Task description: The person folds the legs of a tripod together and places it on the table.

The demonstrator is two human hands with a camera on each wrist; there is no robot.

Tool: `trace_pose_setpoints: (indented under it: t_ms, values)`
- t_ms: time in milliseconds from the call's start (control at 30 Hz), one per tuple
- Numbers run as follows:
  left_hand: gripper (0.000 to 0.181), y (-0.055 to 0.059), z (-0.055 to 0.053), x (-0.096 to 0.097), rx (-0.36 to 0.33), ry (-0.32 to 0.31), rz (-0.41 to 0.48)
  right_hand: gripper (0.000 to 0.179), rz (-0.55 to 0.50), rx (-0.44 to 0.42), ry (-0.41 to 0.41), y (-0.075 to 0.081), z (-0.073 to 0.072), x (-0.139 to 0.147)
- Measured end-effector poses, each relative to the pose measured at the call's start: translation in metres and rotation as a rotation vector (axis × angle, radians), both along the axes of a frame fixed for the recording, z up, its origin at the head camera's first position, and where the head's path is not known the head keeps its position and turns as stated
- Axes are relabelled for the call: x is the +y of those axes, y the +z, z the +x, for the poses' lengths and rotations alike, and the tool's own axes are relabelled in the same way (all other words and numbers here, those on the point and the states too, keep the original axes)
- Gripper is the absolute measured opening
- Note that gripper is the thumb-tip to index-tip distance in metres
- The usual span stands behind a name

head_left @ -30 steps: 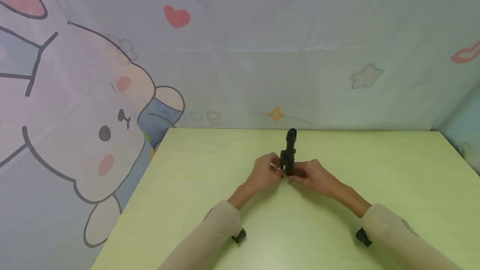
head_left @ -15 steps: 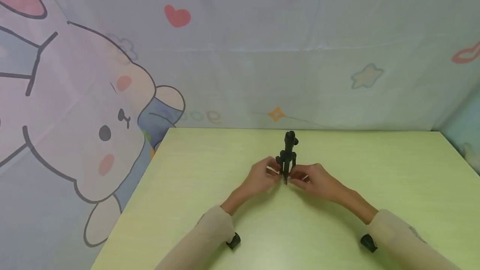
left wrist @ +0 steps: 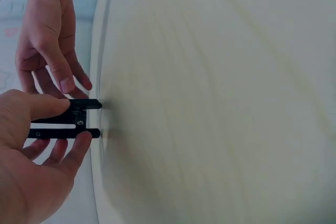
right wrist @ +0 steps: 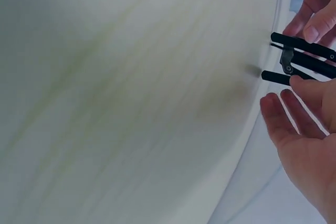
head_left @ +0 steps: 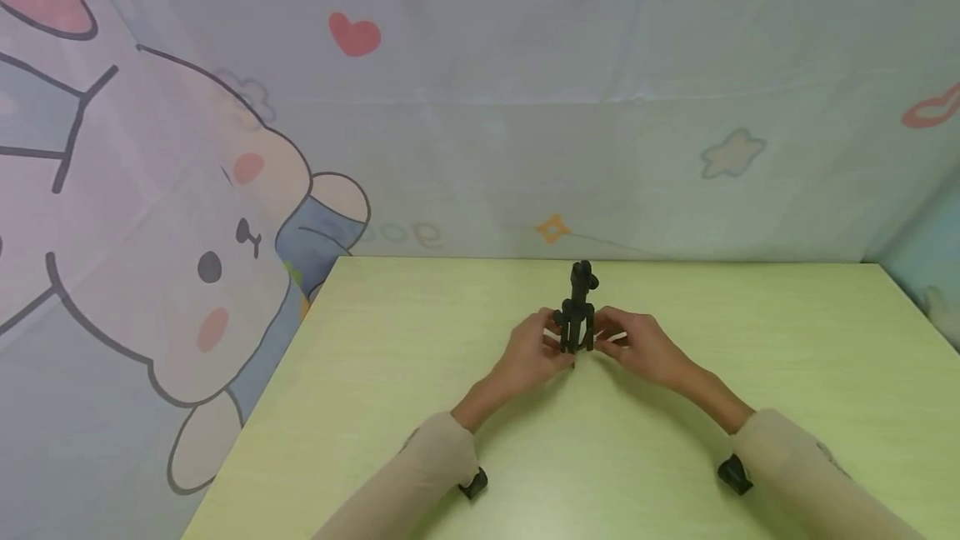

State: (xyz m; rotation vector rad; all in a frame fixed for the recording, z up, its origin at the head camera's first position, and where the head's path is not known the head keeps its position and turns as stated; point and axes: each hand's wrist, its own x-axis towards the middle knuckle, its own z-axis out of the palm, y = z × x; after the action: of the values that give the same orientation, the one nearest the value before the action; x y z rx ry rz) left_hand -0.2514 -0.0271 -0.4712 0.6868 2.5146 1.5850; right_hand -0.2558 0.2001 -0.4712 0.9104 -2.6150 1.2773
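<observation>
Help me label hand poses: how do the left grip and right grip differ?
The left grip pinches the black stand between thumb and fingertips; the right grip has two fingers spread clear of it. In the head view, the left grip is at the stand's left, the right grip at its right. Both extend from beige sleeves.

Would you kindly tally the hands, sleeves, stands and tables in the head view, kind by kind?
Hands: 2 (left hand, right hand)
Sleeves: 2
Black stand: 1
Table: 1
Total: 6
</observation>
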Motion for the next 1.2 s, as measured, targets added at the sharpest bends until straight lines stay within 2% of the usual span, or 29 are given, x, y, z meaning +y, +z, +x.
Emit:
trace_pose_setpoints:
  t_ms: [233, 500, 700, 933, 1200]
  values:
    - [0.053, -0.002, -0.001, 0.003, 0.002, -0.007, 0.028, 0.022, 0.049, 0.010, 0.026, 0.001, -0.003, -0.001]
    - [0.040, -0.003, -0.003, 0.005, 0.036, 0.030, 0.056, 0.016, 0.048, -0.021, 0.056, -0.001, -0.003, 0.000]
    - [0.029, -0.008, -0.004, 0.009, 0.111, 0.020, 0.015, 0.022, 0.083, -0.004, 0.060, -0.001, -0.003, 0.003]
    - [0.023, -0.007, 0.000, 0.011, 0.203, 0.042, -0.020, 0.023, 0.100, 0.021, 0.095, -0.002, -0.005, 0.003]
    - [0.020, -0.007, -0.003, 0.010, 0.198, 0.027, -0.058, 0.022, 0.078, 0.003, 0.127, -0.004, -0.006, 0.004]
